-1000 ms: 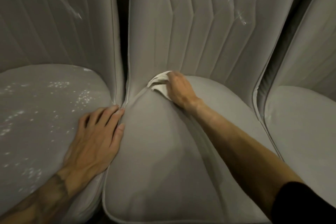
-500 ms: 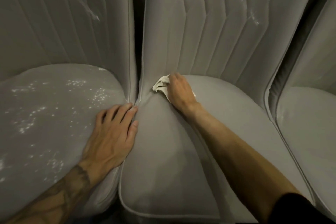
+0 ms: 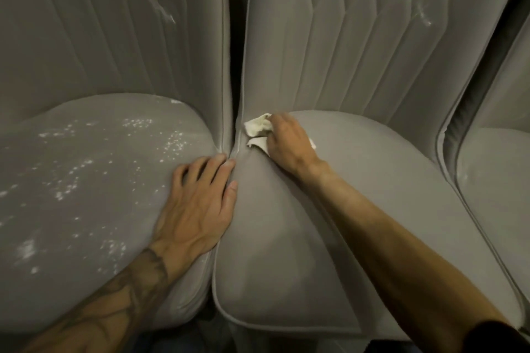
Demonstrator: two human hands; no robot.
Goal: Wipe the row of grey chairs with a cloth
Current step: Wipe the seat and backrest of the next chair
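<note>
A person's right hand [image 3: 289, 143] curls its fingers round a crumpled white cloth [image 3: 256, 127], pressing it into the rear left corner of the middle grey upholstered chair [image 3: 286, 238], where seat meets channel-stitched backrest. The left hand [image 3: 198, 203] lies flat with fingers straight and relaxed on the inner edge of the neighbouring grey chair [image 3: 86, 180], its seat flecked with white specks [image 3: 71, 178]. A third grey chair [image 3: 493, 180] stands at far right.

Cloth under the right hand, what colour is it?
Cream or off-white, clearest in the head view, where the cloth sits bunched under the right hand.
</note>
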